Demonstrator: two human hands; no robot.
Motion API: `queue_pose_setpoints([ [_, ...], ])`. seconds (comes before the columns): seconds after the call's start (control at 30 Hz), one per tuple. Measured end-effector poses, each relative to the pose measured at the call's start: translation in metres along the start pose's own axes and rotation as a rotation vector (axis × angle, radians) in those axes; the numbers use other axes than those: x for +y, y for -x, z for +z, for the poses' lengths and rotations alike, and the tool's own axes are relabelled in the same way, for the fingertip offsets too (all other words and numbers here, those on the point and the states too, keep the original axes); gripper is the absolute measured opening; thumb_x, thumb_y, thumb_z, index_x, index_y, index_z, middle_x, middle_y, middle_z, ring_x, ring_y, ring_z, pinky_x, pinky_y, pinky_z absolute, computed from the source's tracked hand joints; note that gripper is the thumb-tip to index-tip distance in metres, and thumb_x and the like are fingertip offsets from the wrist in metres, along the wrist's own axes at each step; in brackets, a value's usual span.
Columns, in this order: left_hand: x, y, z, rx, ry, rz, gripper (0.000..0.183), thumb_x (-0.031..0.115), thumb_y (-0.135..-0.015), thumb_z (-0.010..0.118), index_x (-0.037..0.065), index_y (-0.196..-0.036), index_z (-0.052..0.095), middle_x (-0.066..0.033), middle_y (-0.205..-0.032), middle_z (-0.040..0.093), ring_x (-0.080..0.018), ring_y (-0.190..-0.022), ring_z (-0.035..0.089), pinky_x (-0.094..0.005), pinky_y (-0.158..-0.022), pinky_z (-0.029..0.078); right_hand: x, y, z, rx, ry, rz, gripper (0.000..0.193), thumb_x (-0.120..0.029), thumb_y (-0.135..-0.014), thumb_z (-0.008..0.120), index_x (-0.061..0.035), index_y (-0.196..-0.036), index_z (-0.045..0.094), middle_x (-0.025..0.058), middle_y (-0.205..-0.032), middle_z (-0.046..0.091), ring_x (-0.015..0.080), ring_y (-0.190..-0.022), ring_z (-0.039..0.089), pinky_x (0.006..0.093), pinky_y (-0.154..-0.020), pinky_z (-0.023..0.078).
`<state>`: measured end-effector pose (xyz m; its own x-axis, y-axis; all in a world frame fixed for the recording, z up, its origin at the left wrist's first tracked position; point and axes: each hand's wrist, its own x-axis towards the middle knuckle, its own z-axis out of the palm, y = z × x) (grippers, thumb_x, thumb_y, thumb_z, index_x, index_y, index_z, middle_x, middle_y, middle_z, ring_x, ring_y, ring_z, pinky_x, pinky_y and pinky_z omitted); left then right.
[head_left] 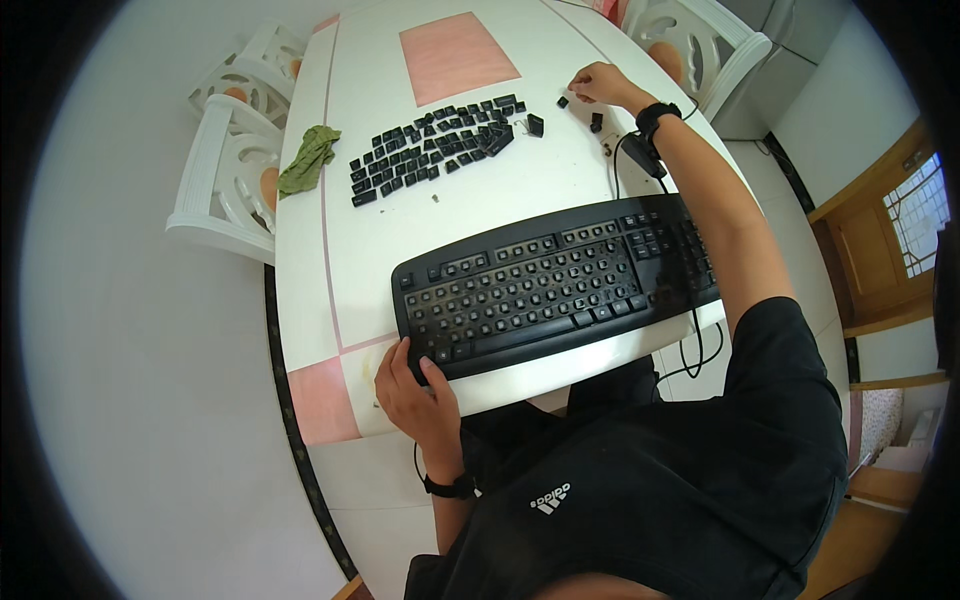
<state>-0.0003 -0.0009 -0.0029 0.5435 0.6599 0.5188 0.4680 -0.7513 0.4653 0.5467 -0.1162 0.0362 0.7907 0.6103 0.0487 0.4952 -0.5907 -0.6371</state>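
A black keyboard point(540, 290) lies slanted on the white table, most of its keycaps off and the bare key sockets showing. My left hand point(415, 395) grips its near left corner, thumb on the front edge and fingers along the side. Farther off to the right, my right hand point(605, 85) is over the table with its fingertips pinched together; whatever they hold is too small to make out. Just beside those fingers sits a loose black keycap point(562, 102). Beyond the keyboard, many removed black keycaps point(430, 145) are laid out in slanting rows.
A crumpled green cloth point(311, 160) lies at the table's left edge. Another dark keycap point(597, 122) and a black device with a cable point(642, 155) are under my right forearm. White chairs point(235, 165) stand along the left side. Cables point(695, 350) hang off the near right edge.
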Motion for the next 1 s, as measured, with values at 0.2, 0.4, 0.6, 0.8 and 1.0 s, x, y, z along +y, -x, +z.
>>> queue_pose_setpoints([
  [0.2, -0.001, 0.0, -0.001, 0.01, 0.006, -0.001, 0.031, 0.011, -0.09, 0.058, 0.002, -0.12, 0.064, -0.0136, -0.119, 0.064, -0.0339, -0.111, 0.059, -0.0434, -0.096, 0.045, -0.017, 0.003, 0.01, -0.026, 0.167, -0.166, 0.022, -0.022, -0.086, 0.072, -0.0053, -0.098, 0.078, 0.0078, -0.086, 0.076, 0.0155, -0.07, 0.072, 0.0291, -0.073, 0.057],
  [0.4, -0.001, 0.0, 0.0, 0.02, 0.011, 0.007, 0.031, 0.01, -0.09, 0.058, 0.002, -0.119, 0.064, -0.0136, -0.119, 0.064, -0.034, -0.11, 0.059, -0.0435, -0.096, 0.045, -0.013, 0.006, 0.006, -0.047, 0.077, 0.015, 0.019, -0.016, -0.086, 0.075, 0.0007, -0.095, 0.076, 0.0088, -0.084, 0.075, 0.0127, -0.069, 0.071, 0.0242, -0.069, 0.058],
  [0.6, -0.002, 0.0, 0.0, 0.023, -0.004, 0.017, 0.031, 0.011, -0.09, 0.058, 0.002, -0.119, 0.064, -0.0133, -0.119, 0.064, -0.034, -0.109, 0.059, -0.0435, -0.095, 0.045, -0.016, 0.014, 0.001, -0.061, 0.074, 0.037, 0.017, -0.013, -0.085, 0.076, 0.0015, -0.095, 0.076, 0.0093, -0.083, 0.075, 0.0123, -0.069, 0.071, 0.0235, -0.069, 0.058],
  [0.8, -0.002, 0.0, 0.001, 0.02, -0.001, 0.014, 0.031, 0.011, -0.09, 0.058, 0.002, -0.119, 0.064, -0.013, -0.119, 0.064, -0.0337, -0.109, 0.059, -0.0436, -0.095, 0.045, -0.011, 0.011, 0.004, -0.027, 0.092, -0.097, 0.018, -0.01, -0.081, 0.076, -0.001, -0.096, 0.077, 0.0088, -0.084, 0.076, 0.0131, -0.068, 0.072, 0.0243, -0.068, 0.057],
  [1.0, -0.002, 0.0, 0.001, 0.012, -0.002, 0.002, 0.031, 0.01, -0.09, 0.059, 0.002, -0.12, 0.064, -0.0129, -0.119, 0.064, -0.0337, -0.109, 0.059, -0.0436, -0.095, 0.045, -0.007, -0.002, 0.014, -0.046, 0.029, -0.155, 0.021, -0.004, -0.079, 0.074, -0.0017, -0.1, 0.077, 0.0098, -0.087, 0.076, 0.0142, -0.072, 0.072, 0.0256, -0.068, 0.058],
])
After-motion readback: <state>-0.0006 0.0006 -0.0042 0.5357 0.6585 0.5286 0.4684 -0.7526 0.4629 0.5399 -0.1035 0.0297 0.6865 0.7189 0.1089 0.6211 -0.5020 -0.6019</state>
